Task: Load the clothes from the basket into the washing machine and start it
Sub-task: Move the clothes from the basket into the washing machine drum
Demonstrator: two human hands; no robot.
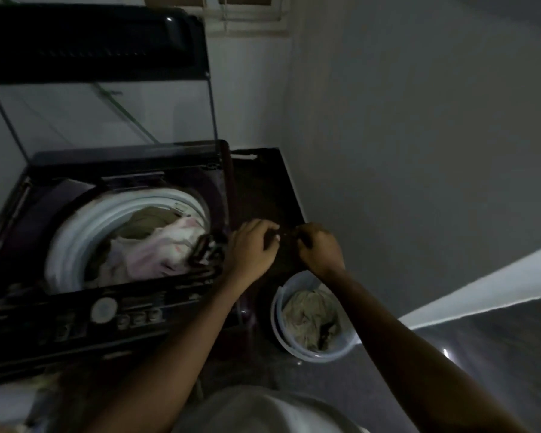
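Head cam, L grip (pixel 251 245) & R grip (pixel 319 249) both clutching dark garment (pixel 285 256), beside washer (pixel 75 232), near basket (pixel 322 357)

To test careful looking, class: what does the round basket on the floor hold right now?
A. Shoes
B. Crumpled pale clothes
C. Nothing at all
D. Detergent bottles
B: crumpled pale clothes lie inside the basket, while the left hand and right hand grip a dark garment between them.
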